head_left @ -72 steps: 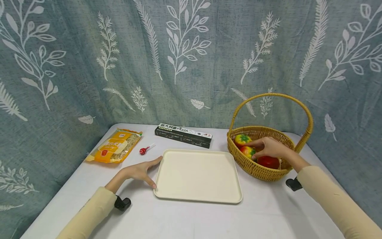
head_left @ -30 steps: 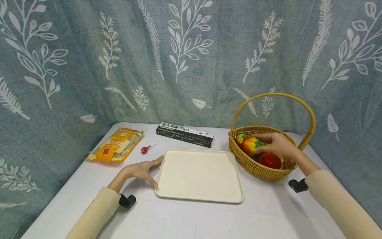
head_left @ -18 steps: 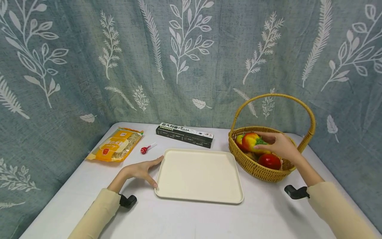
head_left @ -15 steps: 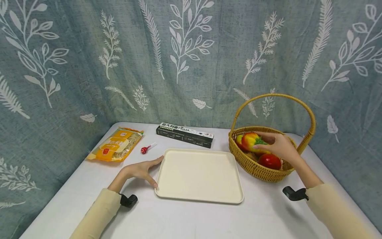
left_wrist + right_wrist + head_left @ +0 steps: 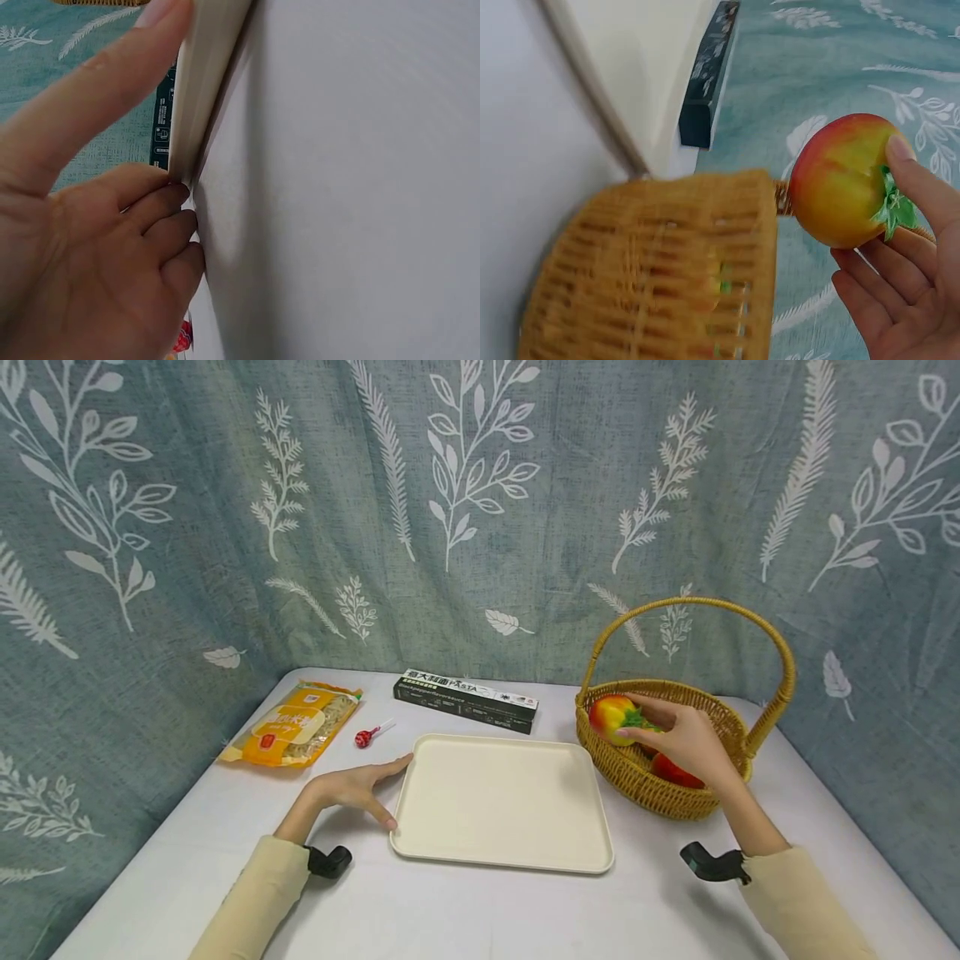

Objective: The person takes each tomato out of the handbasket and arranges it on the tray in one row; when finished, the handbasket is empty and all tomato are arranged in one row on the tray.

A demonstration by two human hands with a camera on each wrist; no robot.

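My right hand [image 5: 690, 739] pinches a red-and-yellow fruit with a green leafy top [image 5: 612, 718], raised at the left rim of the wicker basket [image 5: 652, 793]. In the right wrist view, the thumb lies by the leaves of this fruit [image 5: 844, 180], with fingers underneath. A red fruit [image 5: 675, 770] lies in the basket, partly covered by the hand. At the left, my left hand [image 5: 348, 789] rests along the short side of the cream tray [image 5: 502, 802], thumb and forefinger spread wide. Its fingertips touch the tray's edge [image 5: 202, 82] in the left wrist view.
Behind the tray lies a dark pasta box [image 5: 465, 700]. A red lollipop [image 5: 365, 737] and an orange-and-clear noodle bag [image 5: 294, 727] are on the left of the white table [image 5: 450, 918]. The basket's tall handle [image 5: 780, 652] arches above it; a leaf-patterned curtain [image 5: 480, 527] hangs behind.
My right hand has gripped the red-and-yellow fruit, raised it from among the others and carried it left toward the basket's rim. My left hand stays at the tray.
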